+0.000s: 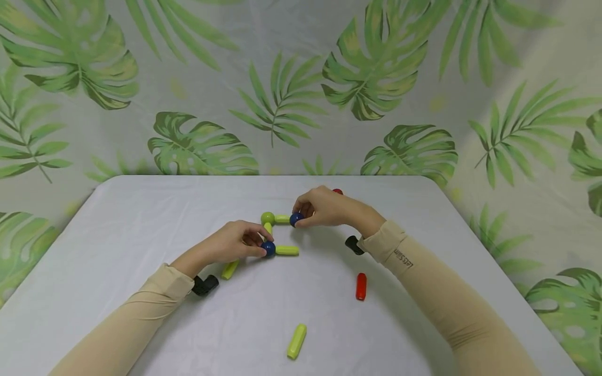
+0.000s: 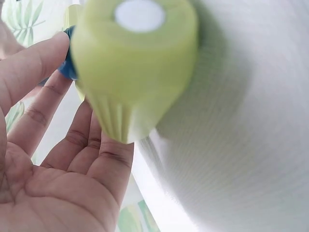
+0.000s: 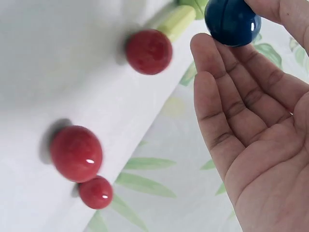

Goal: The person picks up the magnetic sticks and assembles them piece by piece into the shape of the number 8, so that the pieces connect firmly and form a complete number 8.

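Observation:
My left hand (image 1: pixel 237 243) pinches a blue ball (image 1: pixel 268 248) between thumb and fingers. A yellow-green rod (image 1: pixel 287 250) sticks out rightward from this ball, and another rod (image 1: pixel 268 228) runs up to a green ball (image 1: pixel 267 218). From the green ball a further rod (image 1: pixel 282 219) reaches right to a second blue ball (image 1: pixel 296 219), which my right hand (image 1: pixel 324 207) grips by thumb and fingertips. In the right wrist view that blue ball (image 3: pixel 232 23) sits above the curled fingers. A blurred yellow-green rod (image 2: pixel 137 63) hides part of the left wrist view.
Beside my left wrist lies a yellow-green rod (image 1: pixel 230 269). Nearer the front are a red rod (image 1: pixel 361 286) and a yellow-green rod (image 1: pixel 297 341). Behind my right hand, red balls (image 3: pixel 76 153) rest on the white table (image 1: pixel 141 219). A leaf-patterned cloth (image 1: pixel 301 78) hangs behind.

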Demonstrator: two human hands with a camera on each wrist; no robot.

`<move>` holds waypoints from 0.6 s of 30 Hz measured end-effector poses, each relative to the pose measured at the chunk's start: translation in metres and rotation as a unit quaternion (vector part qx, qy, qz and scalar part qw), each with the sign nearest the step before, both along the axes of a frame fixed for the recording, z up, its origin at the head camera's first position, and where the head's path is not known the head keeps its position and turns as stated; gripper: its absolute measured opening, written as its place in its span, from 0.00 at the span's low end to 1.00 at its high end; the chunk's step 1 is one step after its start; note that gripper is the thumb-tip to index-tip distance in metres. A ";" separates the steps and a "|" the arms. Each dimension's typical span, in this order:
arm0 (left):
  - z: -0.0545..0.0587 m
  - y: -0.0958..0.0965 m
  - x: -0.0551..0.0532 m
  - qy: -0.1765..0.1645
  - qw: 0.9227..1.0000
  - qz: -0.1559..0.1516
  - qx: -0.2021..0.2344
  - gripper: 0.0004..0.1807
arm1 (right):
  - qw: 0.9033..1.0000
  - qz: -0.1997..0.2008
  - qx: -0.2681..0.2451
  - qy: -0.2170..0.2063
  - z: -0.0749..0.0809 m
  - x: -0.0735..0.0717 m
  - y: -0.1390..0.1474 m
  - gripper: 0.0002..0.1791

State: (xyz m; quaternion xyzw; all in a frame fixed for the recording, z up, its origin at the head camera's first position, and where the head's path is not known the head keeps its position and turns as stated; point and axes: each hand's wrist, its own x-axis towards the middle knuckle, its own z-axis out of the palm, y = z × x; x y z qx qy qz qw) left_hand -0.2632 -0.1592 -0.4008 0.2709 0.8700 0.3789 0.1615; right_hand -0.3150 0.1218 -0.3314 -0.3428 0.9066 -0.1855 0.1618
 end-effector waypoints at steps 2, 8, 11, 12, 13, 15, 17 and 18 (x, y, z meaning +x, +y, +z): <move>0.000 0.000 0.000 -0.001 1.000 0.002 0.001 0.13 | 1.000 0.004 -0.007 -0.001 -0.004 0.003 0.004 0.15; 0.002 0.001 0.001 -0.006 1.000 0.005 0.003 0.13 | 1.000 -0.006 -0.016 -0.021 -0.016 0.013 0.016 0.16; 0.002 0.001 0.001 -0.010 1.000 0.006 0.004 0.13 | 0.999 -0.009 -0.014 -0.031 -0.021 0.017 0.019 0.17; 0.001 0.001 0.001 -0.010 1.000 0.007 0.004 0.13 | 0.999 -0.011 -0.013 -0.034 -0.022 0.019 0.020 0.17; 0.001 0.001 0.001 -0.011 1.000 0.007 0.005 0.12 | 0.999 -0.012 -0.012 -0.036 -0.023 0.020 0.021 0.18; 0.001 0.001 0.001 -0.012 1.000 0.007 0.005 0.12 | 0.999 -0.012 -0.008 -0.038 -0.026 0.021 0.022 0.18; 0.001 0.001 0.001 -0.013 1.000 0.008 0.005 0.12 | 0.999 -0.013 -0.009 -0.045 -0.029 0.023 0.023 0.18; 0.001 0.001 0.001 -0.013 1.000 0.008 0.005 0.12 | 0.999 -0.013 -0.009 -0.048 -0.030 0.023 0.023 0.18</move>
